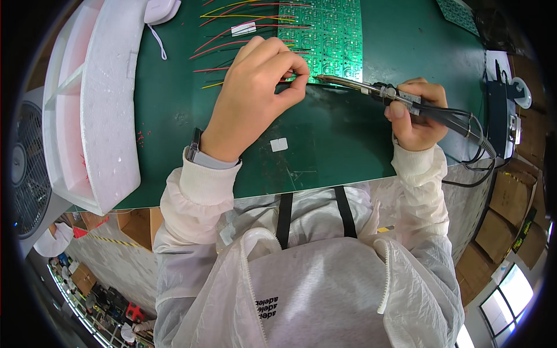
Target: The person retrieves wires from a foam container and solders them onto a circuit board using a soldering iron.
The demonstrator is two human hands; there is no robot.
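Note:
A green circuit board panel (331, 35) lies at the far side of the table, with red, yellow and black wires (232, 42) running off its left edge. My right hand (419, 113) grips a soldering iron (400, 97) with a cable trailing from its back end. The iron's bent metal tip reaches left to the panel's near edge. My left hand (261, 87) is over the wires at the panel's near left corner. Its thumb and forefinger are pinched close to the iron's tip; what lies between them is too small to make out, probably a wire end.
A white foam tray (110, 110) with compartments stands at the left, beside a fan (30, 168). A pale case with a strap (162, 10) lies at the far left. White labels (279, 144) rest on the green table (342, 156). A dark box-shaped unit (500, 119) stands right.

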